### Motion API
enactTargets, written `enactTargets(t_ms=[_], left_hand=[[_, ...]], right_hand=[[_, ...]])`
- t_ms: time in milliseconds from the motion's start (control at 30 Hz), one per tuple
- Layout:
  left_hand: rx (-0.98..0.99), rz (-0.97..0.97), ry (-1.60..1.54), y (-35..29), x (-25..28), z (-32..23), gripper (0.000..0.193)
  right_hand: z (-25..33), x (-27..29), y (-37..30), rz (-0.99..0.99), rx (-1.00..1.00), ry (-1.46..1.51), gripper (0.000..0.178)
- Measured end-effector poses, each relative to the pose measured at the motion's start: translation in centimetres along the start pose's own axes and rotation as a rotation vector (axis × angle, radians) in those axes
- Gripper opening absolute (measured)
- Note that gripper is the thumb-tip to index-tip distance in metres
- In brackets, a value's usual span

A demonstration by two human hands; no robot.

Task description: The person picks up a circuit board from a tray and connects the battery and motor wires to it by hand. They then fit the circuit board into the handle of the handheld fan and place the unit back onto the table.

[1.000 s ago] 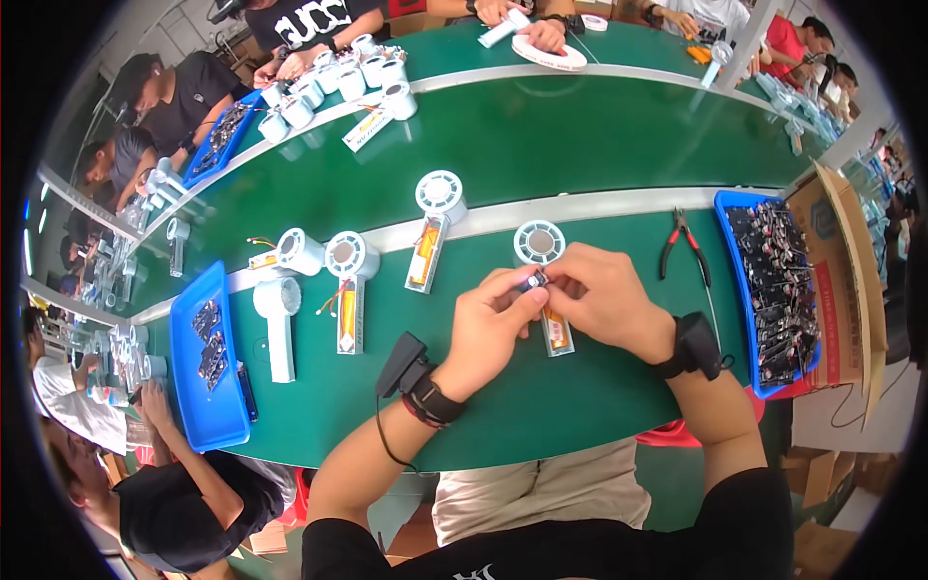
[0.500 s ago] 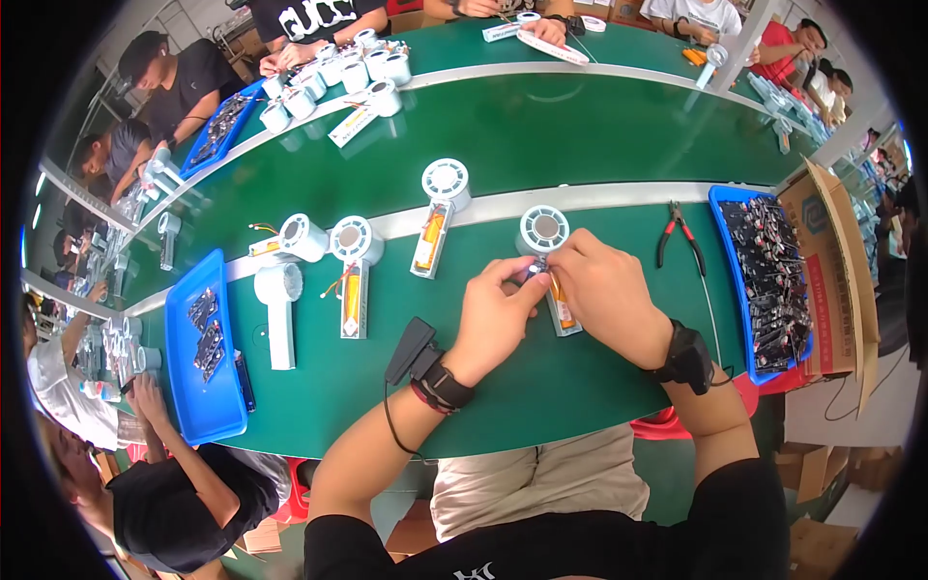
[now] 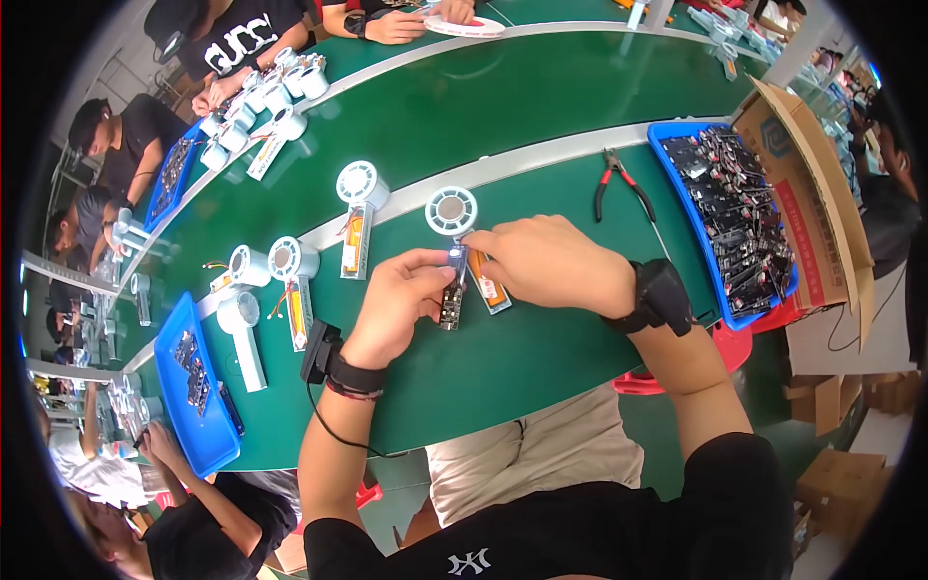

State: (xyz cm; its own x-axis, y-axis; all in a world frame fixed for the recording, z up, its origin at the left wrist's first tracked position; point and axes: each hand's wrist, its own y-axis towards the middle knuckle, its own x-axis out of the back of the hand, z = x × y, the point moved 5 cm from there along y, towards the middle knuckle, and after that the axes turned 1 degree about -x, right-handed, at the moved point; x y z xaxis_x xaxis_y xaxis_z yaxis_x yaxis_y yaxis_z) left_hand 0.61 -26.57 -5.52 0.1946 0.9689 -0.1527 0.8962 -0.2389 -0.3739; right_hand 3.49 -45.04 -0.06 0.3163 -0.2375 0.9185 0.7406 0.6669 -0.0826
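A white handheld fan (image 3: 451, 208) lies in front of me, its round head pointing away and its handle uncovered, showing an orange battery (image 3: 490, 286). My left hand (image 3: 398, 298) is closed, pinching a narrow black circuit board (image 3: 450, 304) alongside the handle. At the neck of the fan, the thumb and fingers of my right hand (image 3: 551, 263) are pressed together near the board's upper end. What they grip is hidden by the fingertips. Another open-handled fan (image 3: 357, 232) lies just left and beyond, with its battery showing.
Several more fans (image 3: 293, 280) lie to the left, near a blue tray (image 3: 215, 447) holding a few boards. Pliers (image 3: 622, 184) lie right of my hands, beside a blue tray (image 3: 667, 155) full of boards and a cardboard box (image 3: 815, 193). Other people work around the tables.
My view has swung right, so the table's things sit further left in the picture. The circuit board in my left hand now shows beside the handle; earlier my hands covered it.
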Motion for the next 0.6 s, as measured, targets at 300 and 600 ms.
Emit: enactTargets(t_ms=[300,600], left_hand=[[-0.060,-0.135,-0.233,0.5,-2.7,0.7,0.019],[-0.092,-0.275,-0.170,0.8,-3.5,1.0,0.015]], right_hand=[[-2.6,-0.1,1.2,-0.259,-0.006,0.311,0.019],[-2.4,-0.6,2.0,-0.252,-0.022,0.441,0.018]])
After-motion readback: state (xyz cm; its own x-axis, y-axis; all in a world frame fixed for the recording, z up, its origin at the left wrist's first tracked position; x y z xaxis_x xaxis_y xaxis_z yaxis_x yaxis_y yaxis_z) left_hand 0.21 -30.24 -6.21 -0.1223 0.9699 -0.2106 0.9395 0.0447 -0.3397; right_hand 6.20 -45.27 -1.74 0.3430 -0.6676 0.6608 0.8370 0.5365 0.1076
